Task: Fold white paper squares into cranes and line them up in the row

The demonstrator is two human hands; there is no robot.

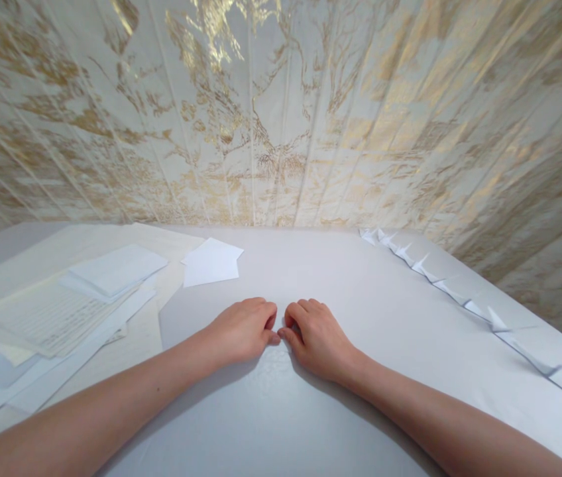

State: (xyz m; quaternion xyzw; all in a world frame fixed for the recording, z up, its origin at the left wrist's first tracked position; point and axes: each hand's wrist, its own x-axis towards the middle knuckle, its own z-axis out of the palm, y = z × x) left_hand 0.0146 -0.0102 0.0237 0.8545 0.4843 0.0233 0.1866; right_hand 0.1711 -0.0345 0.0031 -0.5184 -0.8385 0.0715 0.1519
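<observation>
Forearms (pixel 112 404); paper (pixel 214 262) beyond left hand (pixel 246 329)

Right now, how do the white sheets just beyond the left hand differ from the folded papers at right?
The white sheets lie flat; the folded papers have points sticking up. The sheets sit bunched together; the folded papers run in a row along the right edge of the table. Both are white.

From here I see a pale curtain (pixel 281 112) — gold-patterned, with long folds — behind the white desk (pixel 370 305).
</observation>
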